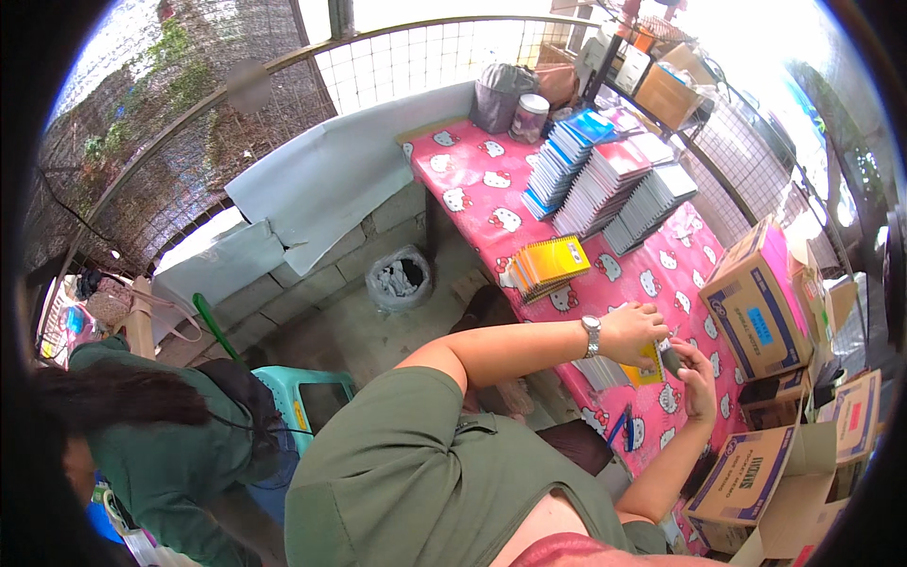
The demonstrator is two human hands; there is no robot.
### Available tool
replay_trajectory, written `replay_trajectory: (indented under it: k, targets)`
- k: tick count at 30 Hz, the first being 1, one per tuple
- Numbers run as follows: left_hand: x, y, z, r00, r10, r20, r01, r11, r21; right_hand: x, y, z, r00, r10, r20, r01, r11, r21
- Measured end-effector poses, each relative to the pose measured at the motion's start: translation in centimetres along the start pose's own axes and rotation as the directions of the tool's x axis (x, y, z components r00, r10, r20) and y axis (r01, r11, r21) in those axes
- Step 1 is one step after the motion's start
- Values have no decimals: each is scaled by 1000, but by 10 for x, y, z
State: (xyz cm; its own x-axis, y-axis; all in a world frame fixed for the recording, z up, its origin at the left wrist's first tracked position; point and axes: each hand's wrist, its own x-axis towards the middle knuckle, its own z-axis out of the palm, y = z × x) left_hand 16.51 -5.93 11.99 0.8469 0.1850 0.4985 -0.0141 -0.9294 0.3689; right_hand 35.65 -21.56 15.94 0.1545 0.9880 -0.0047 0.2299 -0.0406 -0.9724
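My left hand (631,335), with a silver watch (591,336) on its wrist, is closed above a yellow notebook (645,372). Its fingertips point down and hide whatever they pinch. Facing it, my right hand (697,380) has its fingers closed round a small dark grey object (672,360), whose kind I cannot make out. Something small and white (664,344) shows between the two hands. Under my left wrist lies a pile with pale page edges (603,374). Farther up the table is a fanned stack of yellow spiral notebooks (550,264).
Blue notebooks (565,156), pink-topped notebooks (609,180) and grey notebooks (650,208) stand in tall stacks on the pink patterned table (501,219). Cardboard boxes (756,312) line the right. Blue pen-like items (620,427) lie near me. A co-worker (170,444) is left, beside a green stool (293,387).
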Motion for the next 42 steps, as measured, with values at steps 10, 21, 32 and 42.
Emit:
replay_trajectory:
  k: [10,21,32,42]
  targets:
    - [5,-32,9,998,-60,30,63,989,-136,10,-2,11,985,-170,20,137,853,504]
    - [3,-37,-3,986,-103,134,149,905,-398,17,-7,25,966,-256,-30,206,695,688]
    - [-12,-27,14,920,-292,-261,110,833,-542,-43,264,-62,785,-20,-619,-454,660,-598]
    - [-13,-10,17,858,-267,-439,92,920,-380,-145,223,122,837,-69,-543,-504,288,-814]
